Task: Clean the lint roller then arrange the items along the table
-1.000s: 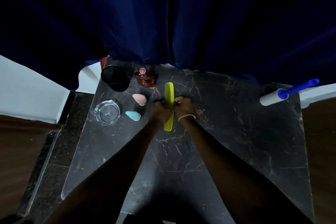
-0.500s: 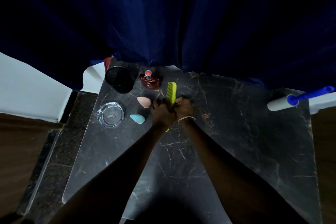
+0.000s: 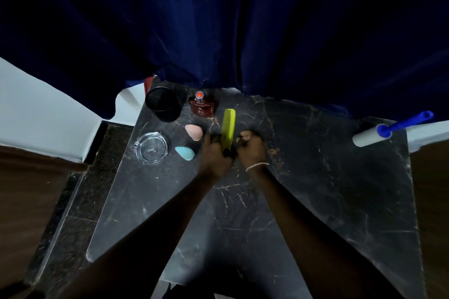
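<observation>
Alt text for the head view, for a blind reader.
The left hand and right hand grip a comb over a dark table. To their left sit a pink sponge, a blue sponge, an ashtray, a cup and a perfume bottle; a lint roller lies far right.

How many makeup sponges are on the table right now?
2. The pink sponge lies just left of the green comb; the teal sponge lies nearer the person, right of the glass ashtray. The left hand could hide another.

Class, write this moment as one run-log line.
left hand: holds yellow-green plastic comb | right hand: holds comb | white lint roller with blue handle: lying far right, untouched
</observation>
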A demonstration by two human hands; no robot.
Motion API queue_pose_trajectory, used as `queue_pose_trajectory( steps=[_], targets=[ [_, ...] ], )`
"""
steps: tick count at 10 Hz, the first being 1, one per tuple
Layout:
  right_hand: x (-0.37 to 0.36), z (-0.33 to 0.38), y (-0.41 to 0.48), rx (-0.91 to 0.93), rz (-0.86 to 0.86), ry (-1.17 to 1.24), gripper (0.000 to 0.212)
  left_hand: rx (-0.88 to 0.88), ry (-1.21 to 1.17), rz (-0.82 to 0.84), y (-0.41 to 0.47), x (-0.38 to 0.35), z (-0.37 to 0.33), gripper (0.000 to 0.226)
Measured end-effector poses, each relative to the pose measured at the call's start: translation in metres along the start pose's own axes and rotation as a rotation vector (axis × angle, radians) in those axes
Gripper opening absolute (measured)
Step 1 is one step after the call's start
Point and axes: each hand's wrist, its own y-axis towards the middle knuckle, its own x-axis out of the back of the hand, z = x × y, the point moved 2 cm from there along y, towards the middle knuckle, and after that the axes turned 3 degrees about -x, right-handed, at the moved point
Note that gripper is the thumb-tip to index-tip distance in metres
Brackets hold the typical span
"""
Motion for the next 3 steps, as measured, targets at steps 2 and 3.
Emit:
queue_pose_trajectory(
  steps=[2,3],
  targets=[
    [0.05,-0.028,-0.039,0.259,-0.052,-0.051,0.021,-0.141,0.138,-0.055,-0.044,-0.007,-0.007,0.041],
    [0.074,-0.04,-0.054,0.375,-0.099,-0.097,0.029,-0.193,0.168,-0.118,-0.063,-0.011,-0.015,0.04]
  ],
)
